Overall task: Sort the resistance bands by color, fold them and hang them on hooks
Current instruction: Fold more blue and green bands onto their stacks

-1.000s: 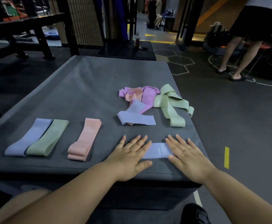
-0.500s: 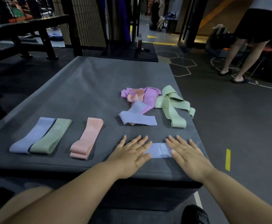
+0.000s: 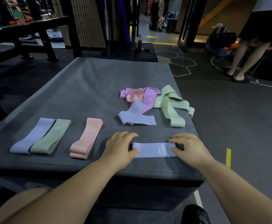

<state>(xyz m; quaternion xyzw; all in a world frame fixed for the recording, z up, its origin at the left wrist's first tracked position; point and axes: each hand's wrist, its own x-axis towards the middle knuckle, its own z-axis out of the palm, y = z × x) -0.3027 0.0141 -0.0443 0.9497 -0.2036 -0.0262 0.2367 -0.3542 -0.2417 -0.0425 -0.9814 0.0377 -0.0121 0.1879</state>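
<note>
At the near edge of the counter (image 3: 99, 88), a lavender band (image 3: 153, 150) is being folded.
The left hand (image 3: 120, 147) and right hand (image 3: 189, 147), set apart, each pinch one end of the flat band; next, likely, one end must be carried over the other, edges aligned.

gym: resistance bands (image 3: 148, 98), padded box (image 3: 91, 88), bench (image 3: 35, 24), hex-marked rubber floor (image 3: 237, 126)

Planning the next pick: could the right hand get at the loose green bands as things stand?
Probably yes: the green bands lie uncovered just beyond the right hand, bare mat between, though it must first release the lilac band.
</note>
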